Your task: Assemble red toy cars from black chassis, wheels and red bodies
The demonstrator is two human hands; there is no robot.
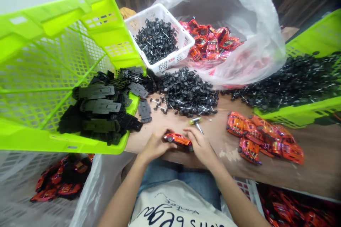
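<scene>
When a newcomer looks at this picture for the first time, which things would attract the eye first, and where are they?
Probably the bright lime-green crate at the left, with black plates heaped in it. Next may come the translucent bag of shiny red car bodies at the back, behind a dark heap of wheels. At front centre, the left hand and right hand hold a red toy car.
</scene>
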